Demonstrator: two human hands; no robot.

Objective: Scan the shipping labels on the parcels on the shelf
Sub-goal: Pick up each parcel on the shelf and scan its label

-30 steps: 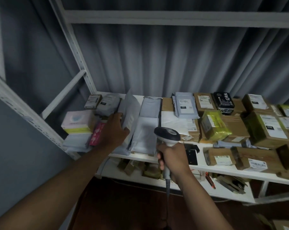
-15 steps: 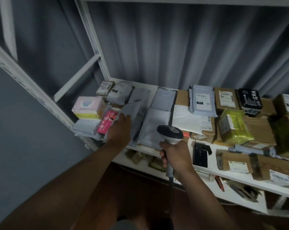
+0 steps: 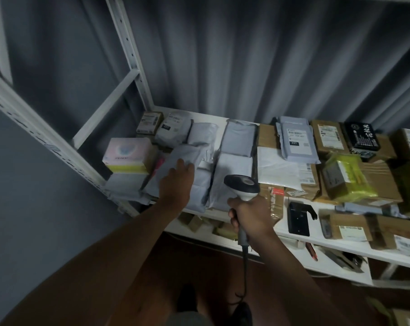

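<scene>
Many parcels lie on a white shelf: grey poly mailers at the left, brown cartons and a yellow-green bag at the right. My left hand rests with straight fingers on a grey mailer that lies tilted over a pink item, label side hidden. My right hand grips the handle of a barcode scanner, its dark head pointing at the grey mailers in the middle. A labelled grey mailer marked 231 lies further back.
A pastel box sits on grey mailers at the shelf's left end, by the white upright. A black scanner cradle lies near the front edge. A lower shelf holds small items. A grey curtain hangs behind.
My left hand has laid the grey mailer it held upright down to the left, over the pink item. The scanner hand stayed in place while my view shifted left and closer.
</scene>
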